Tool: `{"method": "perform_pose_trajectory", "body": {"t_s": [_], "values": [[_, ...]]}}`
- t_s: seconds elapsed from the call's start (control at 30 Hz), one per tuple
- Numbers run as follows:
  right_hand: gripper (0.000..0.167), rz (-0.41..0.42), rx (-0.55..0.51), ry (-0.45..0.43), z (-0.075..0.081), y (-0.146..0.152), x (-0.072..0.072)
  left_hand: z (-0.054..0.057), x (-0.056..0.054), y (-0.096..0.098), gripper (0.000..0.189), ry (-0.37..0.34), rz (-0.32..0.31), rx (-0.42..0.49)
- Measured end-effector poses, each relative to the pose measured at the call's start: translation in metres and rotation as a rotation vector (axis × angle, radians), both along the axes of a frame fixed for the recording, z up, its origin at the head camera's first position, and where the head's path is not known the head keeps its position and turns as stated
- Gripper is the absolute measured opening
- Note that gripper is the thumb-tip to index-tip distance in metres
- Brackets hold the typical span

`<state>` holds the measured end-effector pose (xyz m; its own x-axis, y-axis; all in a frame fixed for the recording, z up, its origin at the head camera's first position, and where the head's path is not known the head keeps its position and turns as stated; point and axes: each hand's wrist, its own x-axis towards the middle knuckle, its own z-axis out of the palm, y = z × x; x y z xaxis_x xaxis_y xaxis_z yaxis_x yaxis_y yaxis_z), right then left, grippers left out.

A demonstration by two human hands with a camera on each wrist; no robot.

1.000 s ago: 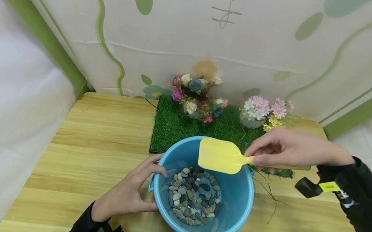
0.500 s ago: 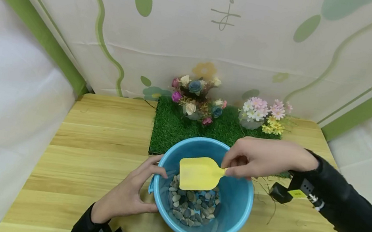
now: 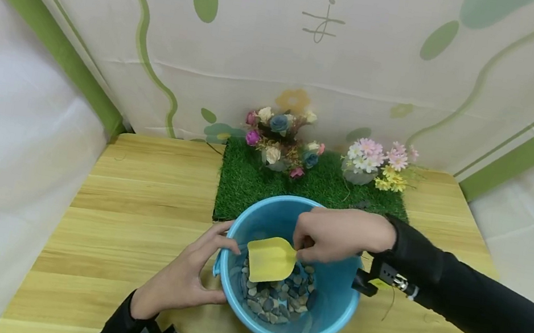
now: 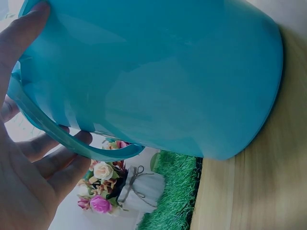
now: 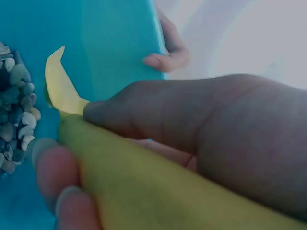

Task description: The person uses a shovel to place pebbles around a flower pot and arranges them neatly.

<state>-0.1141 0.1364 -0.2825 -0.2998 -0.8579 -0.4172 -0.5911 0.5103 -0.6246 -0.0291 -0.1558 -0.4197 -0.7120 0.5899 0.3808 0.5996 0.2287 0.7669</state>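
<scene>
A light blue bucket [image 3: 330, 305] stands upright on the table, with a layer of grey, dark and tan pebbles [image 3: 277, 304] on its bottom. My left hand [image 3: 186, 271] grips the bucket's left side, fingertips over the rim and thumb against the outer wall. Its handle [image 4: 76, 143] hangs down by my fingers in the left wrist view. Reaching over the bucket's opening, my right hand [image 3: 342, 235] holds a yellow toy shovel [image 3: 271, 260] by its handle [image 5: 144, 177]. The blade tilts downward inside the bucket, apart from the pebbles in the right wrist view.
Behind the bucket, a green artificial grass mat [image 3: 237, 194] bears a pot of mixed roses [image 3: 274, 155] and a pot of pink, white and yellow flowers [image 3: 359, 174]. Printed cloth [image 3: 244, 42] walls the back of the wooden table [image 3: 133, 227].
My right hand has moved left and toward me, carrying the shovel from above the bucket's far rim down into it, blade now tilted lower. The left hand stays in place.
</scene>
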Motion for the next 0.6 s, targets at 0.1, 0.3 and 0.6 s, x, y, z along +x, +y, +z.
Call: {"method": "perform_pose_trajectory", "body": {"t_s": [0.1, 0.3, 0.6], "values": [[0.037, -0.008, 0.053, -0.015, -0.006, -0.007, 0.001, 0.001, 0.0, 0.0, 0.067, -0.003, 0.0, 0.001], [0.037, -0.028, 0.156, -0.065, -0.018, -0.017, 0.0, 0.001, 0.0, 0.0, 0.065, 0.0, 0.007, -0.004], [0.038, -0.065, 0.226, -0.109, -0.032, -0.024, 0.002, 0.001, 0.0, 0.0, 0.058, -0.005, 0.002, 0.001]]}}
